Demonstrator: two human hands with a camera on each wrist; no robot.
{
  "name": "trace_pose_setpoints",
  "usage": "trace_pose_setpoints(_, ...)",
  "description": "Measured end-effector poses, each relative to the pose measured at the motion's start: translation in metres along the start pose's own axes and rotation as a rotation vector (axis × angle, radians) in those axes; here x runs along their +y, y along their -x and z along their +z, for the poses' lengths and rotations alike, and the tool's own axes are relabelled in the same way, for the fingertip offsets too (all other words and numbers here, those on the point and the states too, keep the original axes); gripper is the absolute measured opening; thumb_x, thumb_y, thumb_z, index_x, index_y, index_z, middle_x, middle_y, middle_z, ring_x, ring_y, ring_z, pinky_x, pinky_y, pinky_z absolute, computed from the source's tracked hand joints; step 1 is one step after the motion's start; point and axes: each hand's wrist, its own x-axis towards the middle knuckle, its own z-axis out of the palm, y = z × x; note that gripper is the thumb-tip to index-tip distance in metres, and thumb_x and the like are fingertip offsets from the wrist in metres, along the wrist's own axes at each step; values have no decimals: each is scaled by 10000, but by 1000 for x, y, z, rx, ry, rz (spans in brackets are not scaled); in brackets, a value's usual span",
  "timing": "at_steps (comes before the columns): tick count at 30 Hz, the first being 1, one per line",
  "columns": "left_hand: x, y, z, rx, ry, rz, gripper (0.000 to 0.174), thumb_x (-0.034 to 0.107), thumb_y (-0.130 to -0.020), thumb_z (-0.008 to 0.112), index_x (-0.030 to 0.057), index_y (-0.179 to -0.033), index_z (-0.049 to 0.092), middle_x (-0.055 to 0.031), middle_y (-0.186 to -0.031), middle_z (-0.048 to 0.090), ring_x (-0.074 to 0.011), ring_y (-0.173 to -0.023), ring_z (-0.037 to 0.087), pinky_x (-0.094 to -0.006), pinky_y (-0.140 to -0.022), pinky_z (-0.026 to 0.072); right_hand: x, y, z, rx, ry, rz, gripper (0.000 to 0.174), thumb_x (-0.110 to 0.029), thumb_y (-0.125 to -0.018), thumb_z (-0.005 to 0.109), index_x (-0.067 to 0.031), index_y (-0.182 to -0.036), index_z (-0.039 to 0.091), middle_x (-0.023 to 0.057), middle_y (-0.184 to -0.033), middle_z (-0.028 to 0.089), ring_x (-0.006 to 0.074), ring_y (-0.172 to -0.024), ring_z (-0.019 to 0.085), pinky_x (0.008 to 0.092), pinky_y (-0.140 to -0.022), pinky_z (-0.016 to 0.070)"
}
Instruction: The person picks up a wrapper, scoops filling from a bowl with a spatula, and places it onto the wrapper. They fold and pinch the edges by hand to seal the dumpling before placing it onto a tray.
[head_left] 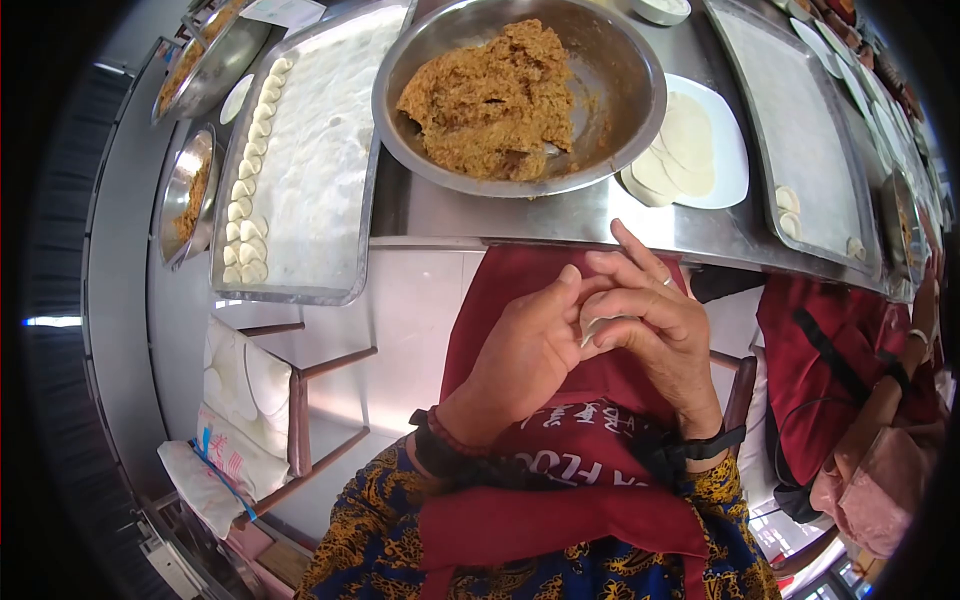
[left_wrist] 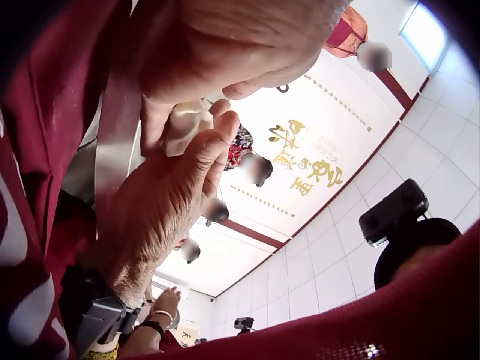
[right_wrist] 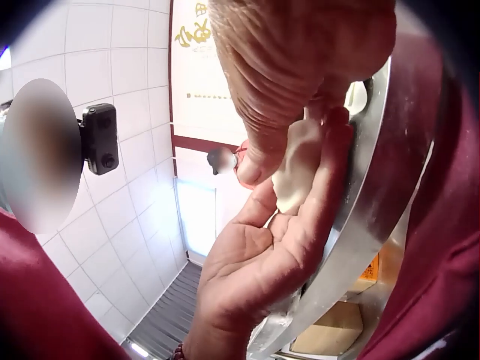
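Both hands meet in front of the apron around a small pale folded dumpling (head_left: 590,332). The left hand (head_left: 525,355) has its thumb pointing up, and its fingers cradle the dumpling (right_wrist: 298,166) from below in the right wrist view. The right hand (head_left: 665,325), with a ring on one finger, pinches the dumpling's edge between thumb and fingers. In the left wrist view the dumpling (left_wrist: 186,126) shows between the left hand (left_wrist: 240,45) above and the right hand (left_wrist: 154,214) below; the fingers partly hide it.
A steel bowl (head_left: 390,140) of orange-brown filling stands ahead, beside a white plate (head_left: 733,165) of round wrappers. Rows of dumplings (head_left: 245,205) line the floured left tray (head_left: 345,290); a right tray (head_left: 770,200) holds several. A chair (head_left: 300,420) is at left, another person (head_left: 860,430) at right.
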Motion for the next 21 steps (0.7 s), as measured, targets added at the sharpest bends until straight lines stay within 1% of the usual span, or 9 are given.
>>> trace_pose_setpoints(1, 1, 0, 2, 1, 2, -2, 413, 295, -1078, 331, -14, -1292, 502, -88, -1237, 565, -164, -1171, 541, -363, -1038, 423, 1, 0, 0, 0, 0, 3, 141, -158, -800, 729, -90, -923, 738, 69, -1177, 696, 308, -1379, 431, 447, -1100, 325)
trace_pose_setpoints(3, 4, 1, 8, 36, -127, -70, 521, 390, -1069, 281, -17, -1354, 437, -144, -1321, 525, -230, -1252, 502, -431, -1093, 378, 4, 1, 0, -57, 1, 0, 138, -184, -809, 725, -93, -912, 739, 75, -1189, 690, 307, -1377, 432, 446, -1102, 324)
trace_pose_setpoints(4, 5, 1, 9, 37, -125, -70, 521, 390, -1069, 281, -17, -1354, 437, -144, -1321, 525, -230, -1252, 502, -431, -1093, 378, 8, 2, -1, -59, 1, 2, 138, -184, -809, 725, -93, -912, 739, 75, -1189, 690, 307, -1377, 432, 446, -1102, 324)
trace_pose_setpoints(6, 6, 1, 9, -34, -127, -79, 538, 408, -1067, 281, -20, -1358, 428, -148, -1326, 521, -235, -1240, 509, -438, -1088, 385, 15, 3, -4, -142, 57, -21, 138, -200, -817, 719, -96, -907, 734, 78, -1208, 681, 311, -1383, 422, 449, -1107, 316)
trace_pose_setpoints(10, 8, 2, 3, -32, -113, -93, 529, 406, -1070, 277, -7, -1364, 428, -141, -1332, 518, -229, -1232, 516, -423, -1069, 401, 5, 3, 0, -128, 28, 34, 135, -204, -816, 726, -93, -893, 726, 77, -1224, 672, 313, -1389, 413, 460, -1102, 315)
trace_pose_setpoints(13, 8, 3, -7, -50, -67, -145, 511, 391, -1074, 269, 6, -1370, 427, -132, -1336, 519, -220, -1221, 523, -407, -1041, 420, -2, 1, 1, -129, 58, 44, 134, -207, -794, 739, -103, -874, 716, 68, -1278, 643, 320, -1393, 406, 471, -1093, 320)
trace_pose_setpoints(15, 8, 4, -3, 24, -102, -134, 504, 385, -1076, 267, 12, -1377, 425, -127, -1346, 518, -214, -1217, 525, -395, -1018, 433, -5, -1, -2, -258, 155, 15, 172, -176, -716, 789, -80, -846, 730, 71, -1311, 621, 346, -1424, 346, 469, -1125, 302)
trace_pose_setpoints(18, 5, 4, -9, -14, -140, -189, 514, 393, -1075, 272, 10, -1388, 411, -130, -1368, 504, -216, -1222, 521, -399, -1020, 432, -1, 2, -2, -297, 177, -47, 160, -158, -711, 790, -73, -833, 730, 72, -1268, 644, 361, -1419, 352, 483, -1121, 287)
trace_pose_setpoints(21, 5, 5, -4, 19, -117, -209, 531, 402, -1073, 275, 3, -1403, 395, -137, -1396, 481, -223, -1249, 507, -408, -1037, 423, 0, 1, -4, -351, 152, -25, 147, -132, -717, 782, -68, -838, 730, 79, -1230, 664, 370, -1412, 361, 488, -1129, 262)
